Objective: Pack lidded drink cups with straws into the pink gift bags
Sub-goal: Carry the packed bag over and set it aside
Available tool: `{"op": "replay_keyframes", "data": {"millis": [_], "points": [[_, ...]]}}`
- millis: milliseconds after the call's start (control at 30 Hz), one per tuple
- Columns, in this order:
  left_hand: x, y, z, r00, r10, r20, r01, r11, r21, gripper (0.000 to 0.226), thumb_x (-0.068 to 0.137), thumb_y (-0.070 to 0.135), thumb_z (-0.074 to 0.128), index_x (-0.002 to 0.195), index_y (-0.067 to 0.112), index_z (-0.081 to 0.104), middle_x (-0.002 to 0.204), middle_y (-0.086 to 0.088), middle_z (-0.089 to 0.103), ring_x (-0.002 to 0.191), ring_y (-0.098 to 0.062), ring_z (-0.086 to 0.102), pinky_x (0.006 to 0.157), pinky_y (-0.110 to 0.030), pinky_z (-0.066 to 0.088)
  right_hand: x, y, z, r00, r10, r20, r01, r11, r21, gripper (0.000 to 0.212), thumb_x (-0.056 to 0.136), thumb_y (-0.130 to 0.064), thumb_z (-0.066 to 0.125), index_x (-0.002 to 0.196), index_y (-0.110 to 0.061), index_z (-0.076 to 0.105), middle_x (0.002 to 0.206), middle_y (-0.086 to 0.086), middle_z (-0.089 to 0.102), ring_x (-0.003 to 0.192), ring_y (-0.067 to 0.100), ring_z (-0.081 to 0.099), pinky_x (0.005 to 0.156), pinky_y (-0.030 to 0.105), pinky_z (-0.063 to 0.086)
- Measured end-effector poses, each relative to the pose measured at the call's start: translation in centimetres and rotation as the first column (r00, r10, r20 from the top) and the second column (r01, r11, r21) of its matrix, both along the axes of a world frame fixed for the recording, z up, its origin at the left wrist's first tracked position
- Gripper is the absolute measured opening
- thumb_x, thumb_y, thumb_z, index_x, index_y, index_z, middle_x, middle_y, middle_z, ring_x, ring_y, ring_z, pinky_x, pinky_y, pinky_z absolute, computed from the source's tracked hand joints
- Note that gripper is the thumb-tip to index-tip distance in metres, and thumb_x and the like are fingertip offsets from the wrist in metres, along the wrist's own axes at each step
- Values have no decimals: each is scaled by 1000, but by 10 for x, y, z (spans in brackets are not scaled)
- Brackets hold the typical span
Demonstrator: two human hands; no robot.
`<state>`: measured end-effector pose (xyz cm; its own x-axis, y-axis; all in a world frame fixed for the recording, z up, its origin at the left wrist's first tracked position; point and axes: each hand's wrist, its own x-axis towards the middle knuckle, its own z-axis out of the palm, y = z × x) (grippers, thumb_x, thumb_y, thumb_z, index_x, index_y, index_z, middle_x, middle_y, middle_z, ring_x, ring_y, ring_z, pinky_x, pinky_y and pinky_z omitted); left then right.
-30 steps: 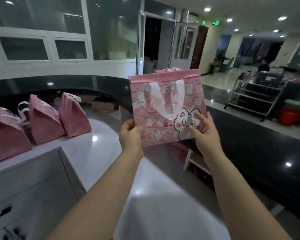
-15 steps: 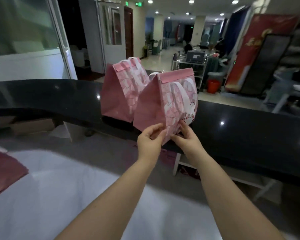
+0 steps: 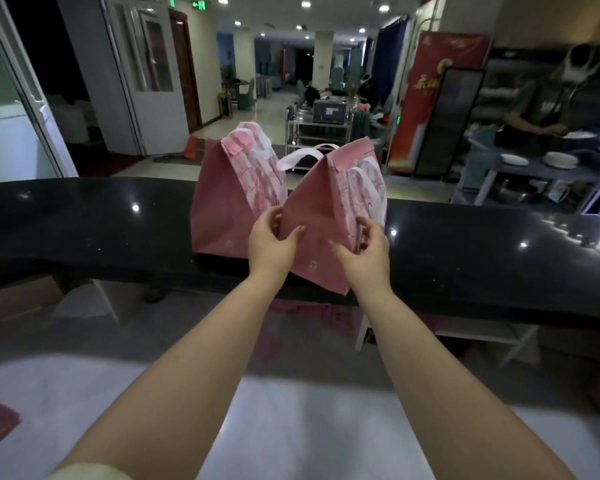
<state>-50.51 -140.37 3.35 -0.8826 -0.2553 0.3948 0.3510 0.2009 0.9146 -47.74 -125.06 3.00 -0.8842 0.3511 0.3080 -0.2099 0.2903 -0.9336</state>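
Placement seems underway: left hand [image 3: 271,241] and right hand [image 3: 365,249] grip a pink gift bag [image 3: 314,216]. Next, seat it squarely on the table [image 3: 84,220].

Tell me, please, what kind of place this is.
Probably a hotel or banquet-hall service area: a long polished black counter, a steel trolley behind it, and stacked white plates at right.

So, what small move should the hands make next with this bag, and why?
Probably slide the held bag further onto the black counter, then let go. The left hand and right hand grip its lower sides, its bottom corner seems to overhang the near edge, and the other bag stands upright just beside it.
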Motion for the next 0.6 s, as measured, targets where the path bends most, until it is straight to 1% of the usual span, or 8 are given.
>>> {"op": "replay_keyframes", "data": {"millis": [67,133,200,267,333,433,500,600], "points": [[-7,2,4,1000,15,2,-15,1000,-9,29,76,36,81,87,43,56,87,16,63,74,13,58,62,-10,48,-8,-1,5,1000,13,25,-12,999,-39,53,76,-36,79,121,-36,52,131,2,52,117,19,54,97,43,50],[-12,4,8,999,19,-34,-20,999,-32,28,70,44,80,86,46,57,82,12,64,69,2,60,63,-22,53,-13,-1,10,999,26,27,-25,998,-52,43,75,-42,77,111,-31,58,121,4,60,103,15,62,85,34,55],[-17,8,12,998,-1,-58,-2,999,-49,33,65,47,81,88,47,57,84,8,64,72,-7,62,66,-30,56,-17,-1,18,1000,17,-8,-18,999,-39,37,75,-49,76,102,-27,62,109,3,65,89,11,64,68,20,52],[-20,13,18,998,-8,-58,5,998,-63,36,63,38,82,86,47,55,90,6,63,81,-13,63,74,-39,57,-20,-3,24,999,-26,-40,26,1000,-1,29,76,-47,74,93,-26,62,101,2,66,79,10,63,58,13,44],[-22,17,20,998,-12,-57,7,996,-91,38,62,30,81,87,41,55,93,7,60,89,-21,62,78,-45,54,-23,-4,25,997,-63,-48,65,997,38,18,80,-33,70,90,-22,61,101,7,64,77,13,60,58,18,42],[-23,20,16,999,-3,-44,-2,995,-104,36,64,33,82,90,28,57,95,4,58,91,-25,60,80,-49,52,-23,-4,22,994,-99,-43,102,992,71,6,83,-18,64,87,-20,61,99,9,62,75,19,59,59,27,46],[-24,17,11,1000,10,-23,-12,994,-111,37,66,36,81,92,27,57,97,1,59,92,-27,60,80,-49,52,-21,-2,17,993,-109,-38,112,988,103,7,83,-17,64,88,-20,62,98,5,60,75,20,60,60,28,48],[-26,15,10,1000,15,-11,-17,989,-147,39,65,36,82,92,27,56,97,1,59,92,-24,59,80,-47,52,-20,0,12,994,-97,-46,103,987,127,11,81,-21,69,90,-19,61,96,4,59,75,16,58,59,21,41]]}}
